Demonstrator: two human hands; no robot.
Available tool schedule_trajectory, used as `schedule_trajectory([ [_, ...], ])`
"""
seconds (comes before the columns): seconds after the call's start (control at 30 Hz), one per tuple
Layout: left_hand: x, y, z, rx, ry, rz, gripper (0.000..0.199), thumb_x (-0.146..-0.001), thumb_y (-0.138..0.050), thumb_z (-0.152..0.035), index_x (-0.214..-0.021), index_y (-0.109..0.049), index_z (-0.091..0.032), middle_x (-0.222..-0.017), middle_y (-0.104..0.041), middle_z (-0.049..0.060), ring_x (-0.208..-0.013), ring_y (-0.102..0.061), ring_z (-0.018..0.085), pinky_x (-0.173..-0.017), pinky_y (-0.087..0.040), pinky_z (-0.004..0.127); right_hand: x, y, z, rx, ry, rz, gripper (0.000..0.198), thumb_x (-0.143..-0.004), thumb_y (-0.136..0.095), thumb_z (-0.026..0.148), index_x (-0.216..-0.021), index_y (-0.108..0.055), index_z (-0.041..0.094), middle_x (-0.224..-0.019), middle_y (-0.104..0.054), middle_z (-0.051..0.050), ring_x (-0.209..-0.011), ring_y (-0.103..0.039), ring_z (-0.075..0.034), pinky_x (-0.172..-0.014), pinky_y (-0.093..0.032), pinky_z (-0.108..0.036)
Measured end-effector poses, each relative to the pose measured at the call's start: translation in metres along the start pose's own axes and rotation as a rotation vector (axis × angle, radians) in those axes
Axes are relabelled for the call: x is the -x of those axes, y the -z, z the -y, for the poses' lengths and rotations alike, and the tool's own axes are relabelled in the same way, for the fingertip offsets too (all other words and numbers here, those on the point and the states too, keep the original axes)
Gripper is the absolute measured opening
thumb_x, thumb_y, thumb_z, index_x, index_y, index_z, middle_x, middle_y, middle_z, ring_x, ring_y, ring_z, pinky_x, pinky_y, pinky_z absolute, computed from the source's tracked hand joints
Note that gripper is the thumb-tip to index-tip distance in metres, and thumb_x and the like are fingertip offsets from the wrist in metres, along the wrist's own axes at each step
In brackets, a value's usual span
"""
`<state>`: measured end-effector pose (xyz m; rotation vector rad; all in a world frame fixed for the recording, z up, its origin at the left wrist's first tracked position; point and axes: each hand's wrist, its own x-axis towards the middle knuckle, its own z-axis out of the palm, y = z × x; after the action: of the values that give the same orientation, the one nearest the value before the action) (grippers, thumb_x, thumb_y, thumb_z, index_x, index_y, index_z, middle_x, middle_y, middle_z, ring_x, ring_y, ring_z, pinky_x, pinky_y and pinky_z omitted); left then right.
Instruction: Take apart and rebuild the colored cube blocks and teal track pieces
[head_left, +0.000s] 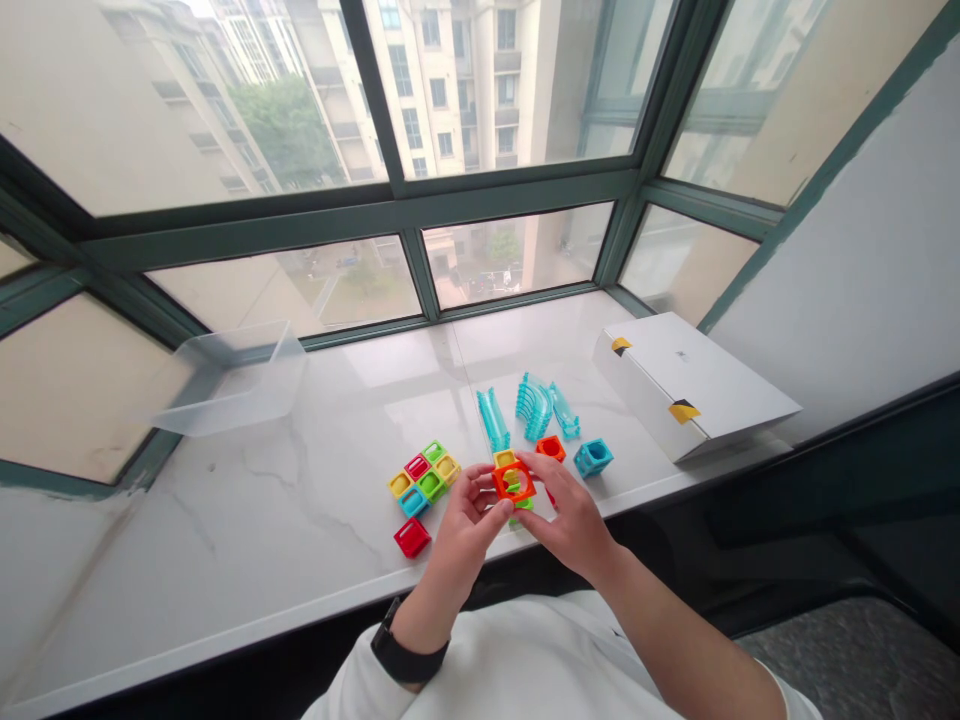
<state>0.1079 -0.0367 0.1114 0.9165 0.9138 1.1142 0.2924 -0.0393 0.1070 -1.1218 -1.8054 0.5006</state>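
White shirt (pixel 525 655) cropped below, green piece (pixel 523 505) partly hidden by orange block (pixel 500 484)

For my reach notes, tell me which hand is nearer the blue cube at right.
Right. The right hand is left of and below the blue cube in view; the left hand is farther left, beyond the held orange block.

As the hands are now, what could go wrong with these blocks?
The orange block is held at the fingertips of the left hand and right hand, so it might slip. The single red block lies near the front edge of the counter, close to the left hand, which might knock it off.
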Motion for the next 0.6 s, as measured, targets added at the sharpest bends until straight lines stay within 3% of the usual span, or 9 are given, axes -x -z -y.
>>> schedule_trajectory([
  [0.2, -0.008, -0.014, 0.005, -0.057, 0.021, 0.068, 0.048, -0.086, -0.084, -0.042, -0.123, -0.058, -0.026, -0.117, -0.067, 0.006, -0.103, -0.069, 0.018, -0.092, -0.058, 0.033, 0.005, 0.005, -0.011, 0.096, 0.007, -0.078, 0.063, -0.096, -0.072, 0.029, -0.155, -0.049, 0.03, -0.145, -0.065, -0.011, -0.136, -0.062, -0.032, -0.113, -0.055, -0.052],
  [0.43, -0.023, -0.026, 0.014, -0.213, 0.032, 0.14, 0.051, -0.09, -0.078, -0.048, -0.132, -0.057, -0.027, -0.13, -0.066, 0.01, -0.108, -0.07, 0.023, -0.096, -0.059, 0.042, 0.006, 0.015, -0.029, 0.107, -0.048, -0.108, 0.064, -0.095, -0.072, 0.03, -0.154, -0.048, 0.027, -0.145, -0.064, -0.013, -0.136, -0.061, -0.032, -0.112, -0.055, -0.051],
  [0.6, -0.038, -0.025, 0.008, -0.585, -0.168, 0.189, 0.044, -0.098, -0.068, -0.037, -0.14, -0.057, -0.03, -0.136, -0.066, 0.011, -0.108, -0.07, 0.025, -0.095, -0.059, 0.043, 0.006, 0.032, -0.048, 0.156, -0.114, -0.165, 0.062, -0.095, -0.072, 0.033, -0.153, -0.049, 0.027, -0.143, -0.064, -0.014, -0.133, -0.062, -0.033, -0.112, -0.054, -0.053],
])
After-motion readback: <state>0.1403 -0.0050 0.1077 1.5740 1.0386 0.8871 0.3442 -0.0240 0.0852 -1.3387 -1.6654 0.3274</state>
